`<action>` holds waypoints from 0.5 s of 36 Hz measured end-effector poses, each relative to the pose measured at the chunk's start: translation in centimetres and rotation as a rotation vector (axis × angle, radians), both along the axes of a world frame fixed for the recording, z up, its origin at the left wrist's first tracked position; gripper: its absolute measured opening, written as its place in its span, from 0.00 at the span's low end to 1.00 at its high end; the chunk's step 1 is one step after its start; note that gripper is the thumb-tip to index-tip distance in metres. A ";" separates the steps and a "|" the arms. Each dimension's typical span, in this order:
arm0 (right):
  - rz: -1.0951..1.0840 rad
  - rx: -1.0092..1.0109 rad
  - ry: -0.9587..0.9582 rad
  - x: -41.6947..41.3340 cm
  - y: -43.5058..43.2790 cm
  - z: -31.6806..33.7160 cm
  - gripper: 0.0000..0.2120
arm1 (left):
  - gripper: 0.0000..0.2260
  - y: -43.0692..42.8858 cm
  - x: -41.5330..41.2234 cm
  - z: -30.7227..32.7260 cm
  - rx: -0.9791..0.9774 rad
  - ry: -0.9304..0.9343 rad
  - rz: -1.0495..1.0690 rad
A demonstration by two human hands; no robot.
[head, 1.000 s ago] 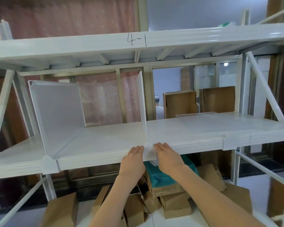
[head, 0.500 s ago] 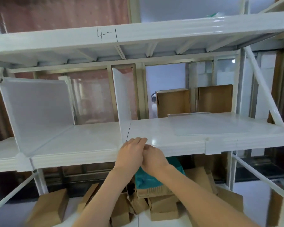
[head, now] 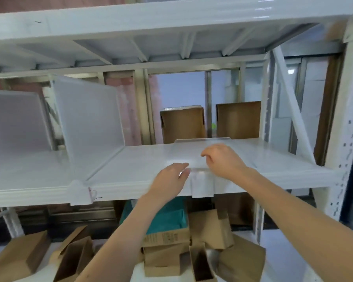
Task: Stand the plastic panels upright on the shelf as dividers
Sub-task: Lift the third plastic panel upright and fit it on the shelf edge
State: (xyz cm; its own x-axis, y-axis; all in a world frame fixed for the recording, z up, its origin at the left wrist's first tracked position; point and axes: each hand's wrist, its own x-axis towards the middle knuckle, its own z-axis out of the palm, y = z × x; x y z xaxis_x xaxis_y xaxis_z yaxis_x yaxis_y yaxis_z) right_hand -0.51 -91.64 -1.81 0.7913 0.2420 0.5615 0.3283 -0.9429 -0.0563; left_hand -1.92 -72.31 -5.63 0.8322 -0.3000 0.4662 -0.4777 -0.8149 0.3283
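Two translucent white plastic panels stand upright on the white metal shelf (head: 135,159): one at the far left (head: 14,123), one just right of it (head: 90,115). A third panel (head: 194,151) lies flat on the shelf at centre right, and its front tab (head: 203,186) hangs over the shelf edge. My left hand (head: 171,176) rests with fingers stretched at that panel's front left corner. My right hand (head: 222,157) hovers over the flat panel with fingers loosely curled, holding nothing.
The upper shelf (head: 171,17) hangs close overhead. A diagonal brace (head: 291,104) and a perforated post (head: 351,129) close off the right end. Two cardboard boxes (head: 181,125) (head: 238,119) stand behind the shelf. Below lie several cardboard boxes (head: 208,226) and a teal bag (head: 157,218).
Both hands left the tab of the second upright panel and moved right to the flat panel. The view has swung right with them.
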 end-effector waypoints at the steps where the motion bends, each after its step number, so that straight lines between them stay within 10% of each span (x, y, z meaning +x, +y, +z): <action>1: -0.022 0.011 0.015 0.2 -1.3 -0.1 0.16 | 0.18 -0.8 -0.1 -0.1 0.018 -0.022 0.018; 9: -0.173 0.188 0.178 1.1 -9.6 -2.5 0.15 | 0.18 -4.3 0.4 0.4 0.045 -0.025 0.245; 18: -0.165 0.151 0.151 1.9 -9.5 -3.2 0.14 | 0.17 -7.2 2.3 1.4 -0.353 0.148 0.311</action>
State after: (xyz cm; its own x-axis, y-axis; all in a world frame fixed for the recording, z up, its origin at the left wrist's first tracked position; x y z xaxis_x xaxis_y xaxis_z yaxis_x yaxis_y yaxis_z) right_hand 1.43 -101.17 -4.97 0.8907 0.0250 0.4538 0.1478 -0.9601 -0.2372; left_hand 0.38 -79.54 -4.23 0.9222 0.1285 0.3646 -0.1565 -0.7382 0.6562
